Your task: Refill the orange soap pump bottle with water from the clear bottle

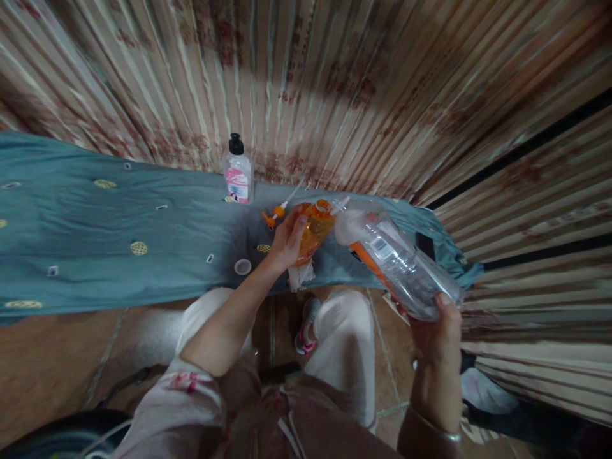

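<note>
1. L hand [287, 239]: grip clenched on orange bottle [315, 229].
2. R hand [437, 331]: grip grasps base of clear bottle [396, 258], tilted; neck at orange bottle's mouth.
3. Pump [277, 210] lies on table [71, 223], just beyond L grip.

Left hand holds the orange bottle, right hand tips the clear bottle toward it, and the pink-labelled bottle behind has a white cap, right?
Not quite: the head view shows a black cap on the pink-labelled bottle. The left hand holds the orange bottle, right hand tips the clear bottle toward it.
</note>
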Action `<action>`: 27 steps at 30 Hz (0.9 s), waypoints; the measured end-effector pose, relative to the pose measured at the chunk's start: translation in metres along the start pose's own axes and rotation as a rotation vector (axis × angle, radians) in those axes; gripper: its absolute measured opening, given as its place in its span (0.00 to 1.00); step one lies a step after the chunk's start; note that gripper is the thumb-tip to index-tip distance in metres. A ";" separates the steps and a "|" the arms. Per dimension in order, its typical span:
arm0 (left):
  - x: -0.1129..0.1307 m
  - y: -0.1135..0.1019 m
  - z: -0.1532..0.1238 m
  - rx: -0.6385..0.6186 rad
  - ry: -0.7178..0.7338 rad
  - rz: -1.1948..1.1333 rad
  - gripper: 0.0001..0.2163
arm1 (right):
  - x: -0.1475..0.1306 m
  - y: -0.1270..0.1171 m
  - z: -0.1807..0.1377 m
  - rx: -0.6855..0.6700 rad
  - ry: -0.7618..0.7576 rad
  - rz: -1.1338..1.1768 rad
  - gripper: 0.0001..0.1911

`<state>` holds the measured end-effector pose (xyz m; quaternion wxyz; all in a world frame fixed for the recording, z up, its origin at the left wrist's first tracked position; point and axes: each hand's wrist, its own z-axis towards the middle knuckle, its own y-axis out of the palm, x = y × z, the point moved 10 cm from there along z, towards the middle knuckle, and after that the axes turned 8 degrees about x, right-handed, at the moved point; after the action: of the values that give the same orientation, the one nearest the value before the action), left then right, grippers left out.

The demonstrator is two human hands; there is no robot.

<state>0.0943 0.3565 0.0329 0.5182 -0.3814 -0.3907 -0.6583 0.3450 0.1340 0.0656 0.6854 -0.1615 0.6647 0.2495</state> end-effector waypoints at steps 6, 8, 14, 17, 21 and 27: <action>0.002 0.001 0.001 -0.002 0.015 0.023 0.26 | 0.006 0.014 0.000 -0.080 0.053 0.038 0.29; 0.003 0.001 0.001 -0.004 0.031 0.029 0.26 | 0.007 0.018 0.000 -0.109 0.056 0.042 0.29; 0.008 0.001 0.002 -0.009 0.060 0.079 0.26 | 0.018 0.013 0.001 -0.078 0.102 0.057 0.28; 0.010 0.000 0.002 -0.013 0.081 0.103 0.26 | 0.024 0.012 0.000 -0.093 0.108 0.030 0.25; 0.012 -0.003 0.002 0.009 0.093 0.136 0.28 | 0.025 0.011 0.000 -0.112 0.079 0.000 0.18; 0.019 0.005 -0.004 -0.051 0.100 0.147 0.28 | 0.024 0.012 -0.003 -0.082 0.166 0.081 0.20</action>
<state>0.0951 0.3453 0.0489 0.5740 -0.3888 -0.3185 -0.6465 0.3352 0.1455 0.0426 0.6103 -0.1827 0.7144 0.2896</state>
